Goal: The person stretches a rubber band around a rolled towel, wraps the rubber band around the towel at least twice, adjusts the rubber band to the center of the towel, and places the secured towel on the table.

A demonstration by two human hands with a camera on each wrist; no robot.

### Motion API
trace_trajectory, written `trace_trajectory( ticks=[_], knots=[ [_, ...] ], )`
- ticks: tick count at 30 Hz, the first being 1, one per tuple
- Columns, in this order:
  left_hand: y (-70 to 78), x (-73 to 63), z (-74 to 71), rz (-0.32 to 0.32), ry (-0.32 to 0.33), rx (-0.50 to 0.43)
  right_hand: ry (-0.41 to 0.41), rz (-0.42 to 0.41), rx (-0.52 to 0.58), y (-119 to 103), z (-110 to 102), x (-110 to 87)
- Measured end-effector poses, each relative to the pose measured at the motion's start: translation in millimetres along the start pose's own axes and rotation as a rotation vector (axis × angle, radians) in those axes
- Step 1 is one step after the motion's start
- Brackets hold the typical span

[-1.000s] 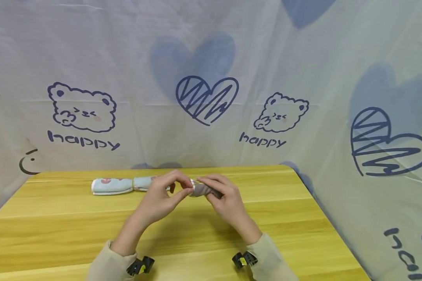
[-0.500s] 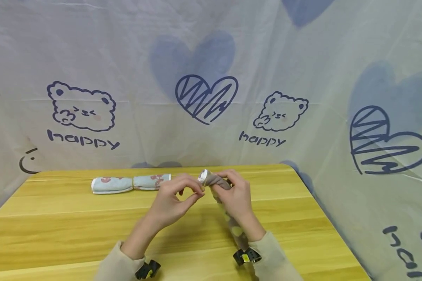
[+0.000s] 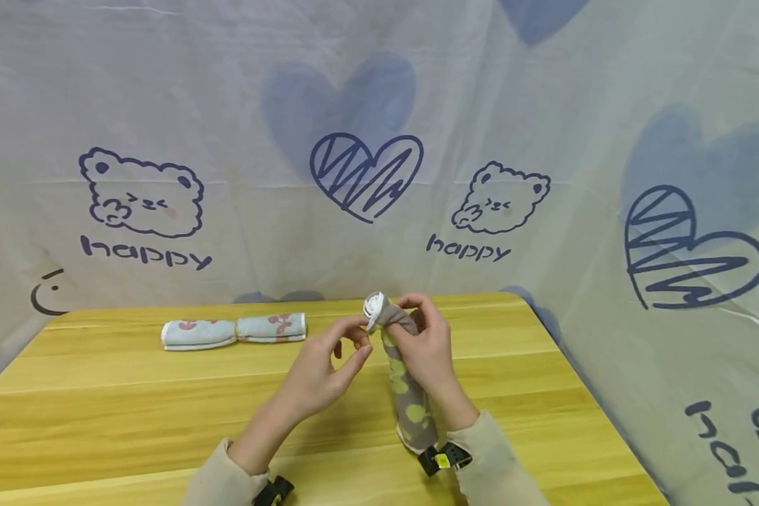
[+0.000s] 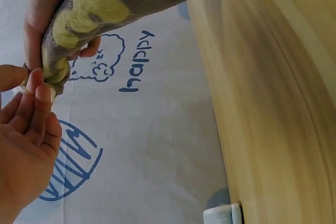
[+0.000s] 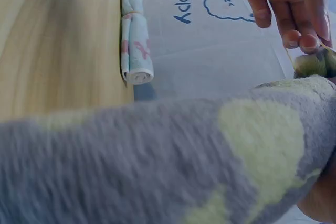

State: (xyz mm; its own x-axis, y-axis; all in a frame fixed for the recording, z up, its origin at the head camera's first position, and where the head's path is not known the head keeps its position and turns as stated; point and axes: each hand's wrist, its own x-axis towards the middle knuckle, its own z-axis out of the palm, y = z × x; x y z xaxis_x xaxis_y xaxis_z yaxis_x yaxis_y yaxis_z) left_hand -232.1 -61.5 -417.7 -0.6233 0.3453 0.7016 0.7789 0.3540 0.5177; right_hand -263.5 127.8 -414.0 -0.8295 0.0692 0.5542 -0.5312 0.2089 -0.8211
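Note:
A grey rolled towel (image 3: 412,404) with yellow-green patches slants down toward the person. My right hand (image 3: 429,351) grips it near its upper end, where the white spiral of the roll faces up and left. Close beside that end is my left hand (image 3: 325,369), thumb and fingertips pinching a thin elastic band (image 5: 288,54) stretched at the towel's end. In the left wrist view the left fingertips (image 4: 43,94) overlap the narrowed end of the towel. The right wrist view has the towel's body across its foreground, hiding most of the right hand.
On the table's far left part lies a light blue rolled towel (image 3: 272,328) with pink prints, cinched at its middle by a band. The wooden table (image 3: 133,422) ends at a pale printed cloth (image 3: 266,232) hanging behind it and along the right side.
The grey towel has swung from across the right hand to slanting down toward the person, its white end now turned up. The left hand has moved right, following that end.

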Motion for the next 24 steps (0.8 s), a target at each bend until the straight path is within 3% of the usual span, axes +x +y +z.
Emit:
trace_trajectory(
  ticks=[5,9,12,15,18,21,24],
  knots=[
    [-1.1,0.8,-0.5,0.089,-0.015,-0.035,0.018,-0.027,-0.107,3,4,-2.8],
    [2.2,0.5,5.1,0.179,-0.068,-0.064,0.018,-0.073,-0.249,11,5,-2.8],
    [2.7,-0.2,6.9,0.218,-0.118,-0.052,-0.009,-0.069,-0.293,12,5,-2.0],
    [1.4,-1.7,3.5,0.179,-0.158,-0.044,-0.054,-0.013,-0.253,8,3,0.0],
    [2.9,-2.8,-1.4,0.072,-0.180,-0.027,-0.118,0.048,-0.127,7,0,2.8],
    [3.7,-2.7,-3.5,-0.025,-0.161,0.019,-0.209,0.116,0.026,6,-1,3.4],
    [2.0,-1.2,-4.0,-0.075,-0.112,0.044,-0.296,0.222,0.226,5,-2,2.1]
  ],
)
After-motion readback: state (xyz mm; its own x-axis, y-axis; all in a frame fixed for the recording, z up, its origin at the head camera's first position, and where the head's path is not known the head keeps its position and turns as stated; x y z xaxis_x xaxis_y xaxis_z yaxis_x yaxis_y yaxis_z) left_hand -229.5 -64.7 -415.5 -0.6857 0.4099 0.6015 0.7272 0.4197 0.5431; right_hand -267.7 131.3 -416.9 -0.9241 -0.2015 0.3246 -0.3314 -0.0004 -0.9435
